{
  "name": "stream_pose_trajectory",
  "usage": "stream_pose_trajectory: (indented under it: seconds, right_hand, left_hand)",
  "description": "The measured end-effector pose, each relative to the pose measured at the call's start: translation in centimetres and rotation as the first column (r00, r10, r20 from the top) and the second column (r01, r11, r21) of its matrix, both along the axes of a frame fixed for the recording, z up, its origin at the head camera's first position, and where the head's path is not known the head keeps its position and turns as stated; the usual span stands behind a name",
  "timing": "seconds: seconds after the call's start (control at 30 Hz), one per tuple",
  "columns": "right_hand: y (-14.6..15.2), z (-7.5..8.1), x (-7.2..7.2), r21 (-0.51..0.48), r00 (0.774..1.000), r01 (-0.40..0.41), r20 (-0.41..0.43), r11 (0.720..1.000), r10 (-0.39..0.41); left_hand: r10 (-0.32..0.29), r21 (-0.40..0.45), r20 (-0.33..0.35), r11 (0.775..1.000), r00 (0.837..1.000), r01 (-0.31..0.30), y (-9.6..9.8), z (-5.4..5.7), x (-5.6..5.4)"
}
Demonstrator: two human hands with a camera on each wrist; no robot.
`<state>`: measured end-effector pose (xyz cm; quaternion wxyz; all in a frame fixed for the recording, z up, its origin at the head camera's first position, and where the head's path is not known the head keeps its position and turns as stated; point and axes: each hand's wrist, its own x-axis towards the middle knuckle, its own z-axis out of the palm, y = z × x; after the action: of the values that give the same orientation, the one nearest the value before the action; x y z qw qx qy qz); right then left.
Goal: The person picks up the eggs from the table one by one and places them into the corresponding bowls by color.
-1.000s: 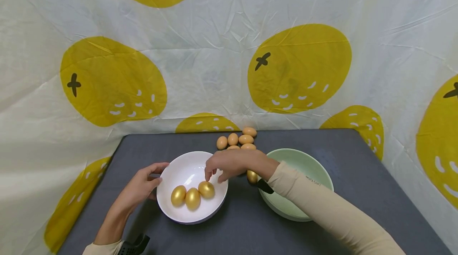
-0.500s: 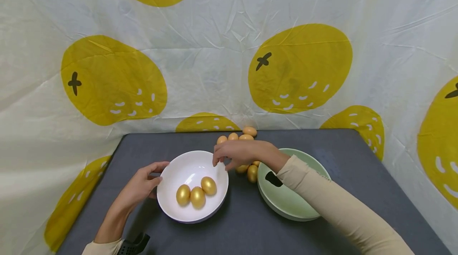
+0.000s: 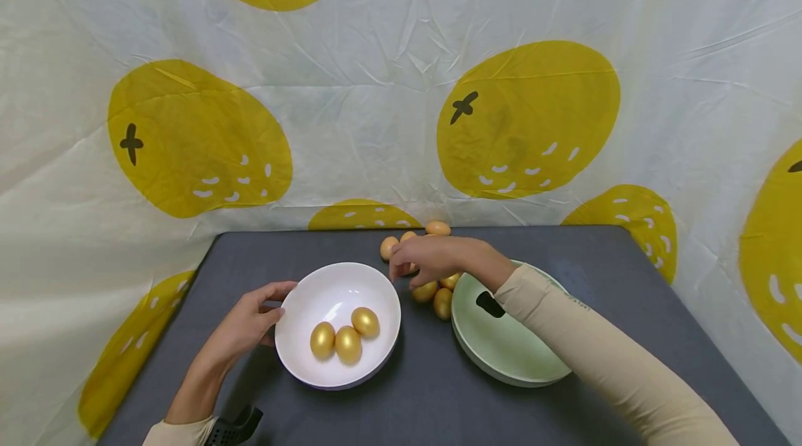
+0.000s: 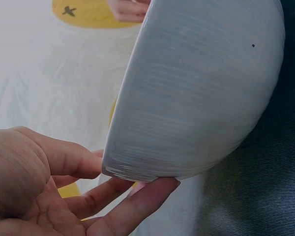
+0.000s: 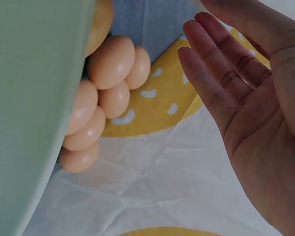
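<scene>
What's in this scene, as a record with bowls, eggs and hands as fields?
white bowl: three gold eggs inside
green bowl: right of the white bowl, partly hidden by the sleeve
loose gold eggs: on the table between the bowls
brown eggs: near the table's far edge
left hand: touching the white bowl
right hand: above the table, nothing in its visible palm
</scene>
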<state>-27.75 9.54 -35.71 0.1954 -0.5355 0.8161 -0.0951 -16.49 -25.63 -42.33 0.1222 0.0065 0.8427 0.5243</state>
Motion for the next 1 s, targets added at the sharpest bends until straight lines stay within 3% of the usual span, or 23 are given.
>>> stream_pose_trajectory:
  seconds: [0.23, 0.43, 0.77, 1.0]
  right_hand:
    - [0.2, -0.6, -0.6, 0.087, 0.999, 0.041, 0.006, 0.995, -0.041]
    - [0.2, -1.3, -1.2, 0.150, 0.999, 0.023, -0.029, 0.988, -0.019]
    - [0.6, -2.0, -2.5, 0.171, 0.998, 0.055, 0.025, 0.984, -0.060]
    - [0.1, -2.5, -2.6, 0.260, 0.999, 0.029, -0.052, 0.965, -0.016]
  left_hand:
    - [0.002, -0.005, 0.008, 1.000, 1.000, -0.002, 0.0, 0.0, 0.0]
    - [0.001, 0.000, 0.006, 1.000, 1.000, -0.001, -0.1, -0.1, 0.0]
    - [-0.003, 0.005, -0.004, 1.000, 1.000, 0.003, -0.2, -0.2, -0.1]
    - [-0.006, -0.001, -0.008, 1.000, 1.000, 0.006, -0.1, -0.2, -0.1]
